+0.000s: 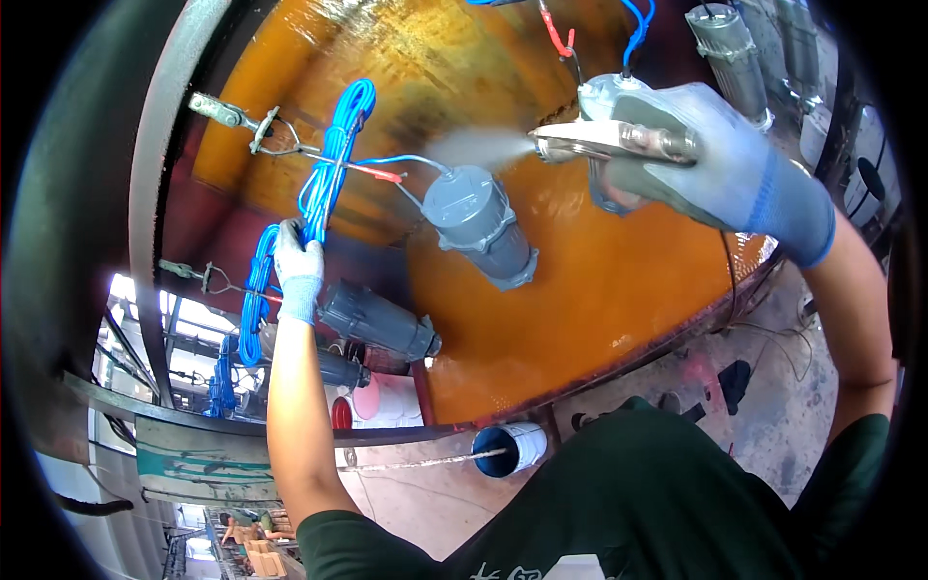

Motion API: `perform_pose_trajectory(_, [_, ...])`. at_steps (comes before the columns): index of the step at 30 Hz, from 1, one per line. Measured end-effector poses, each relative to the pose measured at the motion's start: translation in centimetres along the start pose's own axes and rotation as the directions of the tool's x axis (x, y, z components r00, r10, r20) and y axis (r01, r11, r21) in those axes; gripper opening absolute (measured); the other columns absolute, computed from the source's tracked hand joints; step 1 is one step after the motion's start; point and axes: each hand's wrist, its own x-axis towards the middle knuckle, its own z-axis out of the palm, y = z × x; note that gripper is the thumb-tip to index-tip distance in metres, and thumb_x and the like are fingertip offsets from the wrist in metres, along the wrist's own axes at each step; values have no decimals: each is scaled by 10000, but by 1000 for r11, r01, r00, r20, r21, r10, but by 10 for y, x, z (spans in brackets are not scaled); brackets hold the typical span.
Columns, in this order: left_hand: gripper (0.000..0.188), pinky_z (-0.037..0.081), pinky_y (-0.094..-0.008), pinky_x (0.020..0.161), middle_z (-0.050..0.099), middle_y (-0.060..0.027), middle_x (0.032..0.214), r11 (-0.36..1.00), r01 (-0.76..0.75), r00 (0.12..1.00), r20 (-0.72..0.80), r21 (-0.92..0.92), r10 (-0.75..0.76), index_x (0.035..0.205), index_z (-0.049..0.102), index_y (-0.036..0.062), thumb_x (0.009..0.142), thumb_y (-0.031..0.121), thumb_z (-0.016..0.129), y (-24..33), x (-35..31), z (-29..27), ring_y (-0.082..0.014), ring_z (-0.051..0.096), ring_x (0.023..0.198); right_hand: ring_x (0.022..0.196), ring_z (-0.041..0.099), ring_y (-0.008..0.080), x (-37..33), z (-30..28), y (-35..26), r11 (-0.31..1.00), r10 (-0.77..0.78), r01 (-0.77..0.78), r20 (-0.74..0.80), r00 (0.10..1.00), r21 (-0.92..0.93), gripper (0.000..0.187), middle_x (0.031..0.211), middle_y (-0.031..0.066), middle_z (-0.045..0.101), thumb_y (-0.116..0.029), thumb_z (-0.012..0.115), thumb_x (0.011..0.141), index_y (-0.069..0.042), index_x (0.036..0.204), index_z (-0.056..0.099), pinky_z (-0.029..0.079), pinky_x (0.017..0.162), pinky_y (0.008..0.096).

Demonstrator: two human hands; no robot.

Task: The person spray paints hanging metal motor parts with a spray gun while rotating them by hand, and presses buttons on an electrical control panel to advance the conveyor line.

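Observation:
My right hand (710, 159), in a grey-and-white work glove, is wrapped round a metal spray gun (609, 140). Pale mist fans out leftward from its nozzle, over a grey cylindrical pump or motor (476, 222) that hangs tilted from a wire and a blue cable. My left hand (298, 261), gloved too, grips the lower end of a bundled blue cable (333, 159) tied to that hanging wire. Just below the left hand hangs a second grey cylinder (377, 319). Behind the spray gun, partly covered by my right hand, is a lighter silvery cylinder (611, 92).
An orange-brown wet basin wall (561, 329) backs the hanging cylinders. On the left runs a metal rail (155, 184) with hooks (227, 113). More grey cylinders (730, 58) hang at upper right. A bucket with a stick (522, 447) stands on the floor near my legs.

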Motion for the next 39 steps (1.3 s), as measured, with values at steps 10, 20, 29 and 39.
perform_pose_trajectory(10, [434, 506, -470, 1045, 680, -238, 1208, 995, 69, 989, -137, 70, -59, 1269, 628, -26, 837, 11, 637, 18, -25, 13, -402, 662, 1145, 647, 657, 155, -109, 96, 53, 861, 389, -289, -175, 904, 419, 190, 750, 67, 687, -162, 744, 943, -12, 1049, 694, 518, 631, 314])
perform_pose_trajectory(20, [455, 434, -502, 1114, 643, -231, 1324, 970, 46, 974, -225, 239, 9, 1333, 631, 1, 897, 122, 683, 49, -54, 2, -423, 589, 1244, 806, 722, 302, -158, 171, 15, 682, 369, -269, -3, 929, 680, 262, 891, 169, 713, -104, 820, 884, -18, 1103, 706, 549, 734, 383])
perform_pose_trajectory(29, [462, 445, -537, 1056, 613, -226, 1354, 960, -76, 964, -228, 270, 140, 1383, 617, 33, 1034, 335, 636, 69, -60, 3, -423, 565, 1232, 838, 716, 348, -211, 203, 57, 730, 503, -442, 28, 864, 521, 241, 895, 175, 710, -183, 803, 907, -53, 1090, 716, 546, 763, 426])
perform_pose_trajectory(39, [487, 438, -539, 1101, 627, -229, 1381, 951, -119, 958, -220, 287, 186, 1401, 603, 24, 1006, 301, 667, 14, -40, 18, -424, 576, 1283, 871, 702, 422, -245, 221, 72, 731, 597, -528, -31, 802, 432, 299, 931, 205, 703, -175, 834, 861, -38, 1090, 698, 548, 756, 467])
